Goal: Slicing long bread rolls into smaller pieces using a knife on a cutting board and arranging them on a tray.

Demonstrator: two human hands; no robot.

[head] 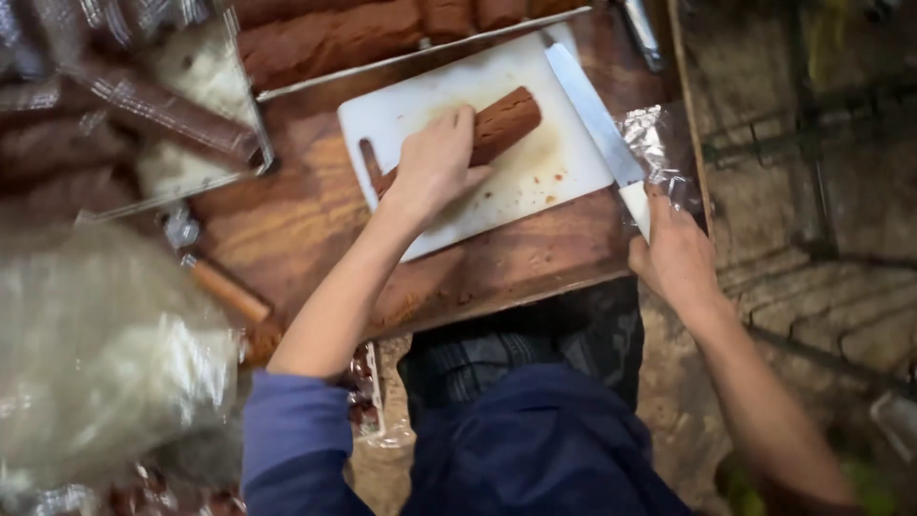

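Observation:
A long brown log of something soft [501,124] lies diagonally on a white cutting board [411,105] on a wooden table. My left hand [435,167] presses down on the log's near end. My right hand [673,253] grips the white handle of a large knife [592,110], whose broad blade lies across the board's right edge, pointing away from me. The blade is beside the log, not touching it.
A metal tray [382,59] with more brown logs sits behind the board. Wrapped logs and clear plastic film [105,105] pile up at the left. A crumpled plastic wrapper [659,143] lies by the knife. A wooden-handled tool [224,287] rests near the table's front-left edge.

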